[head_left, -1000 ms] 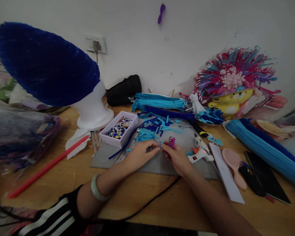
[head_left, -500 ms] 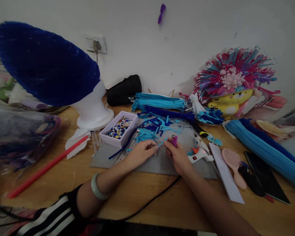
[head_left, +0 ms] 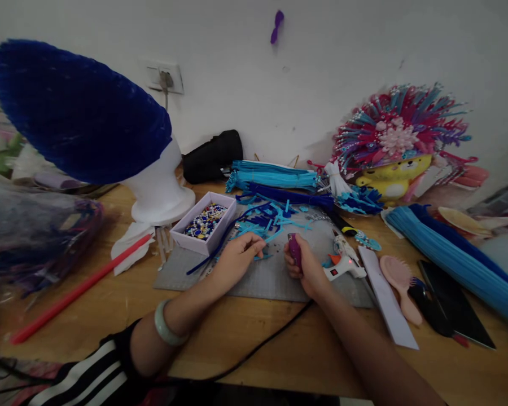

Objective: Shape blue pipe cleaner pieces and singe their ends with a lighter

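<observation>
My right hand [head_left: 305, 265] is wrapped round a purple lighter [head_left: 294, 250], held upright over the grey cutting mat [head_left: 258, 285]. My left hand [head_left: 241, 256] is closed in a pinch to its left, over the mat; what lies between its fingertips is too small to make out. Just beyond my left hand, short light-blue and dark-blue pieces [head_left: 279, 211] lie scattered on the mat. A lilac box of beads [head_left: 204, 248] stands at the mat's left end. Right of my right hand rests a white glue gun [head_left: 342, 265].
A white head stand [head_left: 163, 194] carries a large dark-blue fan shape at the left. A red stick [head_left: 84, 287] lies on the table. Blue bundles [head_left: 457, 254], a pink brush [head_left: 400, 282] and a black flat object [head_left: 459, 304] are on the right. A black cable crosses the front.
My hands have moved apart. The light-blue strip that was between them is no longer stretched there, and the lighter now sits deeper in my right fist.
</observation>
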Tool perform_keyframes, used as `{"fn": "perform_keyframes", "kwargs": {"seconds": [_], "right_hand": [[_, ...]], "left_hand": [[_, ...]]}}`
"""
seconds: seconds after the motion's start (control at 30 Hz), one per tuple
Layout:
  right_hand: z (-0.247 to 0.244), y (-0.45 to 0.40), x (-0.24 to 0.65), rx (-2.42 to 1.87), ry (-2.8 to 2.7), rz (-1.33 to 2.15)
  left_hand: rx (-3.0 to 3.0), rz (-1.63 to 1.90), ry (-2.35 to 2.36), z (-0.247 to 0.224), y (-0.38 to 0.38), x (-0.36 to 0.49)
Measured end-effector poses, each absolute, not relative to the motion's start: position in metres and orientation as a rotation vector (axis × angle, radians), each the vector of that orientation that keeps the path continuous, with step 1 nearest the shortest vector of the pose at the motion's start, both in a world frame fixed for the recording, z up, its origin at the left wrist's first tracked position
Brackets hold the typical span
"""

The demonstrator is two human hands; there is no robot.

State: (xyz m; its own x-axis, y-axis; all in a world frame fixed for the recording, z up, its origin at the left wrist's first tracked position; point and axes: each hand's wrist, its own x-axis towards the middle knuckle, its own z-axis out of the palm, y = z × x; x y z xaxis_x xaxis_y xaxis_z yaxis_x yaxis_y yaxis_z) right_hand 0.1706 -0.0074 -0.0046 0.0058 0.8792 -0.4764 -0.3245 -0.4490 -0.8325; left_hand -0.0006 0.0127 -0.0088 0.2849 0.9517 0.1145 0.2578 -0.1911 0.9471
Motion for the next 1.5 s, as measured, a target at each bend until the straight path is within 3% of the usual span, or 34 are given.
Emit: {"fn": "perform_keyframes", "kwargs": {"seconds": [0.43, 0.97, 1.5], "right_hand": [[-0.014, -0.009, 0.173, -1.229, -0.748, 1.508], [-0.011, -0.004, 0.179, -1.377, -0.763, 1.711], [-0.024, 0.000, 0.182, -1.355, -0.845, 1.684]], "left_hand": [[1.641, 0.959, 1.105, -0.010, 0.012, 0.001], [1.771, 0.875, 1.087, -0.009, 0.009, 0.001], [1.782, 0.836, 1.098, -0.005, 0.004, 0.004]]}}
